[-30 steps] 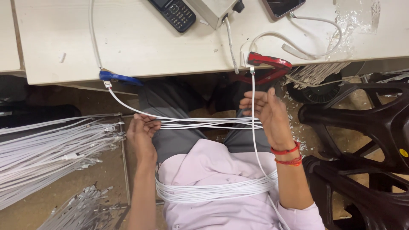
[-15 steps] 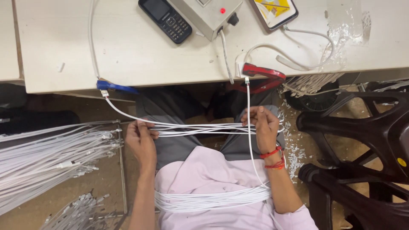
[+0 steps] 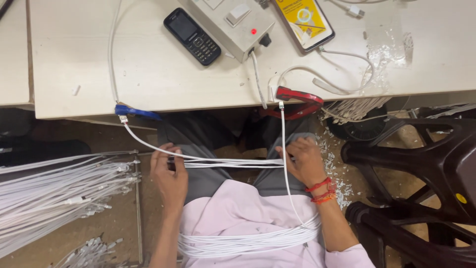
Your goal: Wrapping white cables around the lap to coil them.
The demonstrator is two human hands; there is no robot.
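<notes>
My left hand point(image 3: 170, 174) and my right hand point(image 3: 304, 160) grip the two ends of a taut bundle of thin white cables point(image 3: 228, 162) stretched level across my lap. More white cables point(image 3: 248, 243) loop around my waist over a pink shirt. One white cable point(image 3: 283, 134) rises from my right hand to a red clip point(image 3: 297, 97) at the table edge. Another runs from my left hand up to a blue clip point(image 3: 133, 111).
On the pale table point(image 3: 99, 74) lie a black keypad phone point(image 3: 192, 35), a grey switch box point(image 3: 233, 25) with a red light, and a smartphone point(image 3: 303, 20). A heap of white cables point(image 3: 54, 193) fills the left floor. Dark plastic chairs point(image 3: 426, 168) stand at right.
Both hands have drawn the bundle tighter and lower across the lap. The view has tilted upward, so more of the table and its devices shows.
</notes>
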